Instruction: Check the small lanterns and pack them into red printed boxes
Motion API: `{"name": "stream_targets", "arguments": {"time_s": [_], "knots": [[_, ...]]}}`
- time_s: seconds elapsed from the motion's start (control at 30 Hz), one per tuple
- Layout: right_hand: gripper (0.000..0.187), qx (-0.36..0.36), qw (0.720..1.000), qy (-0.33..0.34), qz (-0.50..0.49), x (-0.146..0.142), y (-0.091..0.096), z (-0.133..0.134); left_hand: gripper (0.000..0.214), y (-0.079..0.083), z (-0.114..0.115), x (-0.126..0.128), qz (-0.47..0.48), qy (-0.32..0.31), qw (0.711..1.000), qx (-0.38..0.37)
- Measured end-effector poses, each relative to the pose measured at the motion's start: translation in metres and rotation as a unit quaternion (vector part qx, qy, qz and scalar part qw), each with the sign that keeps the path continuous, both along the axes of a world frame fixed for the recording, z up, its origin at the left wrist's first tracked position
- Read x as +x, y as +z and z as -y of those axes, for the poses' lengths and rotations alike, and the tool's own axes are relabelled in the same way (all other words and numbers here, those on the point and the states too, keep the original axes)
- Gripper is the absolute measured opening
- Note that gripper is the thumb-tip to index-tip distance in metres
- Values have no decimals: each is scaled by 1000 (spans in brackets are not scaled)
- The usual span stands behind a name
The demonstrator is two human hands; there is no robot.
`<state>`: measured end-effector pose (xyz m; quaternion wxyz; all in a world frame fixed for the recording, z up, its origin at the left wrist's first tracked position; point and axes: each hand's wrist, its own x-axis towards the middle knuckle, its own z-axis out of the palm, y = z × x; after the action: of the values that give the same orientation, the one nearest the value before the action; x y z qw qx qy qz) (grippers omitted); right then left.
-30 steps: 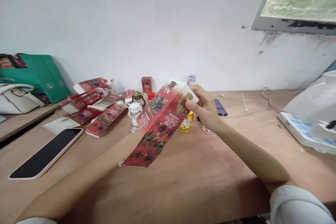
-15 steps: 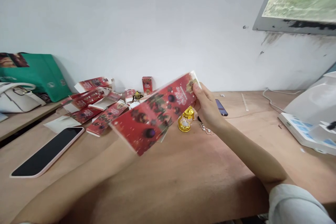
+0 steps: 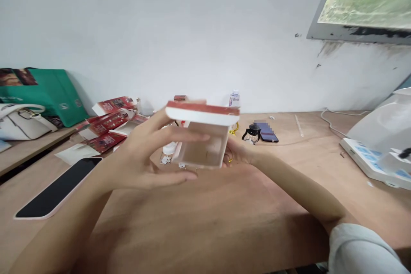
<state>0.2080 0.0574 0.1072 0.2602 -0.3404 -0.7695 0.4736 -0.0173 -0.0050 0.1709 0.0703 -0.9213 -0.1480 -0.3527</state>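
A red cardboard box (image 3: 205, 152) is held above the table with its hollow end facing me, a red-and-white flap sticking out along its top. My left hand (image 3: 141, 150) grips it from the left: one finger crosses the opening, others reach over the flap, and the thumb lies below. On the right side my right hand (image 3: 240, 150) is closed round the box, its fingertips partly hidden. Just behind stand a black mini lantern (image 3: 251, 133) and, mostly covered, a gold one (image 3: 235, 128). Small wire-like pieces (image 3: 165, 160) lie left of the box.
Several red printed cartons (image 3: 107, 124) are heaped at the left, near a black-screened phone (image 3: 59, 188). Another phone (image 3: 268, 132) and a small bottle (image 3: 234, 98) are at the back. A white power strip (image 3: 379, 162) sits at the right, a white handbag (image 3: 24, 122) far left.
The box has turned from showing its printed side to showing its hollow end. My left hand has come from behind it to its left side; my right hand has moved lower.
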Motion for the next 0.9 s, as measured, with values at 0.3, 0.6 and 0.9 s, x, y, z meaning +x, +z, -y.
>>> {"name": "stream_targets", "arguments": {"time_s": [0.3,0.6,0.9], "knots": [[31,300,927,-216,65,32,30,20,47,-17,-16,20,59,116,970,-206],[29,424,874,-16,237,53,49,43,62,-48,-39,42,7,160,921,-356],[20,418,809,-15,413,53,38,32,68,-65,-56,48,16,168,925,-342]]}}
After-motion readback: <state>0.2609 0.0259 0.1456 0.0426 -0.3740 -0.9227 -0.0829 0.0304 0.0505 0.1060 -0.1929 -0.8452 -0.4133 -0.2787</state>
